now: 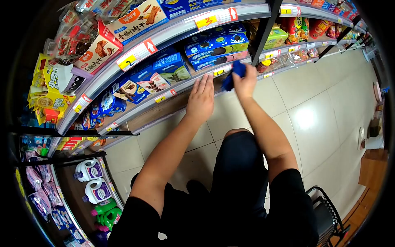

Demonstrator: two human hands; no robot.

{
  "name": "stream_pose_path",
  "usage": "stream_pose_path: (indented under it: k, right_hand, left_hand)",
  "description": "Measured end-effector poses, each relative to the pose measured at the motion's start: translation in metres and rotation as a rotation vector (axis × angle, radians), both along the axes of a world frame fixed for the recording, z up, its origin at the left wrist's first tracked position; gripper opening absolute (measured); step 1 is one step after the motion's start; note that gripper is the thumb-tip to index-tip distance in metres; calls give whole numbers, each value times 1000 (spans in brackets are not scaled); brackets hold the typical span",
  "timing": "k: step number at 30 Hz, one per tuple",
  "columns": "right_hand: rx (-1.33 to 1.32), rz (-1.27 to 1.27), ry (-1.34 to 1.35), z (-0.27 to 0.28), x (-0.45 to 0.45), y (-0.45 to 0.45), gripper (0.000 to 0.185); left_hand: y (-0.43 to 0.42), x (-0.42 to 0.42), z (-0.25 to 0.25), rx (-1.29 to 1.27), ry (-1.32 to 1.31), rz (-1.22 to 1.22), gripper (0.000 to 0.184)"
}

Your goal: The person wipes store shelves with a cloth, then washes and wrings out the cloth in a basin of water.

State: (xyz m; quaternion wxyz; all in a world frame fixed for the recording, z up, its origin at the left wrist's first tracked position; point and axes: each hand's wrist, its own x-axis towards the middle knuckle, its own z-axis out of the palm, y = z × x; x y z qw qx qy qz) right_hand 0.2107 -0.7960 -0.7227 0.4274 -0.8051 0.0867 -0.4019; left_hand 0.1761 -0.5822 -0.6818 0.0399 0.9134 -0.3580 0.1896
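My left hand (200, 99) rests with its fingers stretched out against the price-tag edge of a low shelf (187, 87). My right hand (245, 80) grips a dark blue cloth (235, 75) beside the same shelf edge, a little to the right. Whether the cloth presses on the edge, I cannot tell. Behind the hands stand blue cookie boxes (216, 42). Left of them are more snack boxes, among them a blue and green box (172, 66) and a pink and white one (152, 81).
An upper shelf holds dried-meat snack boxes (135, 20) and yellow packets (51, 88). A black shelf post (268, 33) rises near my right hand. White jugs (98, 190) and green bottles (110, 217) stand at lower left. A black chair (327, 216) is at lower right on the tiled floor (317, 115).
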Motion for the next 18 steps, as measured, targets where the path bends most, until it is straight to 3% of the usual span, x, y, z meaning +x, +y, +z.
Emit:
stream_pose_path:
  k: [3, 6, 8, 12, 18]
  right_hand:
    - [13, -36, 36, 3, 5, -16, 39]
    - [91, -53, 46, 4, 3, -3, 34]
    - [145, -57, 73, 6, 4, 9, 31]
    - [69, -104, 94, 5, 4, 22, 34]
    - [-18, 278, 166, 9, -26, 119, 47]
  left_hand:
    - [15, -7, 1, 1, 40, 21, 63]
    - [33, -22, 1, -6, 28, 58, 51]
    - [49, -30, 2, -55, 71, 137, 70]
    - [88, -41, 8, -79, 53, 277, 72]
    - [109, -42, 2, -29, 0, 300, 73]
